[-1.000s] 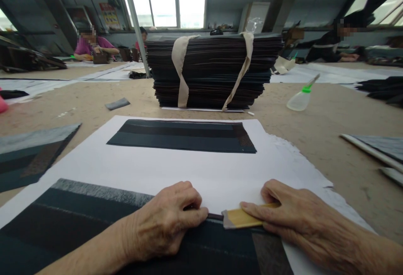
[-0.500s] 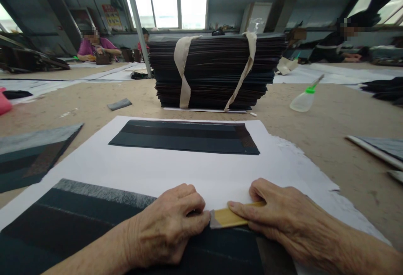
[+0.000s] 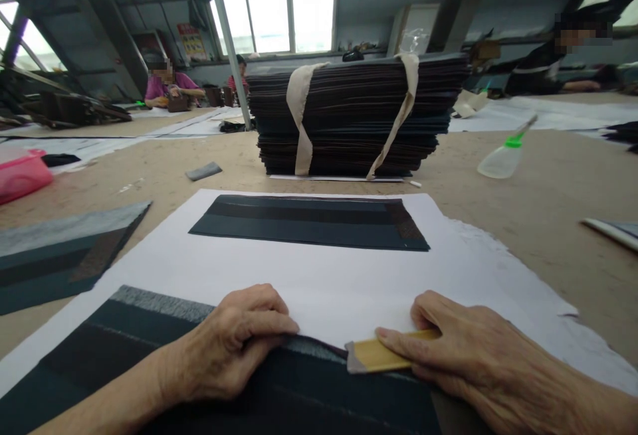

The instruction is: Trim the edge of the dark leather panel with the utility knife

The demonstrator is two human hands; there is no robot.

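Observation:
A large dark fabric panel with a grey textured strip along its far edge lies in front of me. My left hand pinches that far edge, thumb and fingers pressed together. Between my hands the edge stands slightly raised, a thin dark lip. My right hand grips a flat yellow scraper with a grey tip, which rests on the panel's edge. Beyond my hands, a narrower dark panel with a brown end lies on a white sheet.
Behind the sheet stands a tall stack of dark pieces tied with pale bands. A squeeze bottle with a green collar is at right. At left are another layered panel and a pink container. Other people sit across the room.
My left hand has slid left along the panel edge, away from the scraper, exposing the raised lip. My right hand keeps its grip on the scraper. The whole view has shifted slightly.

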